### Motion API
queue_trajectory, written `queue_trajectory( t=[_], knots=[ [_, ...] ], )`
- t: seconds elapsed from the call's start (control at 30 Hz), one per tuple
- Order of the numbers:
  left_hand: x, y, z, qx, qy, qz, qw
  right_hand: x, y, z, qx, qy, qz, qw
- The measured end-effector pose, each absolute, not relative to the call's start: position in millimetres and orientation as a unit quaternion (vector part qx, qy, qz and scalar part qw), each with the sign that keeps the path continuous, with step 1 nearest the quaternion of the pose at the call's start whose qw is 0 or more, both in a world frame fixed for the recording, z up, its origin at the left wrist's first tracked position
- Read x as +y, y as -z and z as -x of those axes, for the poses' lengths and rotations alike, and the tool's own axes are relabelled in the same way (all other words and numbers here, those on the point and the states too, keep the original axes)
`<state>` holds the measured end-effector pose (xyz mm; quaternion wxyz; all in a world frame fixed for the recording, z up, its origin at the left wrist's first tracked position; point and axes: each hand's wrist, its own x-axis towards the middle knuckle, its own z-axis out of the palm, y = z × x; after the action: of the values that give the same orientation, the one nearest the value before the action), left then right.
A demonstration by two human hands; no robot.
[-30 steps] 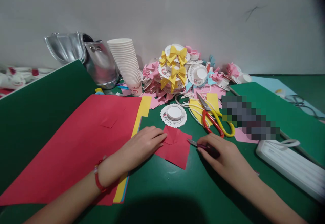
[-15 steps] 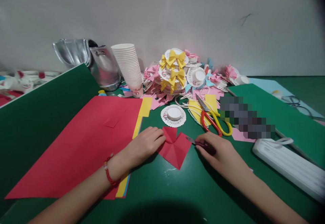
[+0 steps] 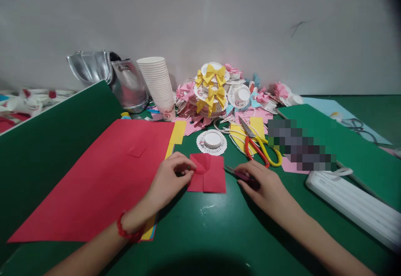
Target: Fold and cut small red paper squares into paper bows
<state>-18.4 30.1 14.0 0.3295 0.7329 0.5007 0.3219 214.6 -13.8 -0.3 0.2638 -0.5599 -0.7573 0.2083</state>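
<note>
A small square of creased red paper [image 3: 214, 175] lies in front of me, with a slit running up from its near edge. At its left side my left hand [image 3: 172, 175] pinches the paper between thumb and fingers. My right hand [image 3: 263, 184] is closed around small scissors [image 3: 244, 178] with dark purple handles. Their blade tip points left, just off the paper's right edge. Behind the paper sits a white frilled paper disc [image 3: 212, 141] with a round raised centre. Bigger scissors [image 3: 258, 144] with red and yellow handles lie on the right.
Large red sheets [image 3: 119, 184] cover the left, beside a standing green board [image 3: 62, 142]. A stack of paper cups [image 3: 158, 88], a silver bag [image 3: 125, 84] and a pile of paper bows and frilled cups [image 3: 216, 88] stand along the back. A white power strip [image 3: 351, 205] lies right.
The red paper has been turned so its edges now lie square to me, its slit facing near. The scissors have come slightly away from it. My left hand has shifted left and lower.
</note>
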Motion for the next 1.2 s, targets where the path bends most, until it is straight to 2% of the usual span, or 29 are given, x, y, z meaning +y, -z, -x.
queue_trajectory(
  t=[0.13, 0.23, 0.37, 0.5, 0.77, 0.9, 1.0, 1.2],
  knots=[
    [6, -15, 15, 0.53, -0.315, -0.717, 0.326, -14, 1, -215, -0.76, -0.203, 0.544, 0.291],
    [-4, -22, 17, 0.462, -0.259, -0.784, 0.323, -15, 1, -216, -0.758, -0.202, 0.554, 0.279],
    [18, -30, 36, 0.335, -0.219, -0.908, 0.12, -14, 3, -216, -0.753, -0.181, 0.568, 0.28],
    [36, -20, 51, 0.277, -0.093, -0.953, 0.074, -11, 6, -215, -0.759, -0.158, 0.558, 0.297],
    [-18, -14, 18, 0.384, -0.095, -0.916, 0.06, -4, 13, -214, -0.757, -0.138, 0.544, 0.335],
    [-20, -15, 14, 0.336, -0.138, -0.931, 0.028, -4, 17, -218, -0.754, -0.11, 0.538, 0.36],
    [-13, -14, 17, 0.282, -0.13, -0.95, 0.044, -5, 19, -220, -0.756, -0.095, 0.537, 0.363],
    [-9, -13, 8, 0.298, -0.112, -0.947, 0.05, -9, 21, -219, -0.771, -0.087, 0.529, 0.344]
  ],
)
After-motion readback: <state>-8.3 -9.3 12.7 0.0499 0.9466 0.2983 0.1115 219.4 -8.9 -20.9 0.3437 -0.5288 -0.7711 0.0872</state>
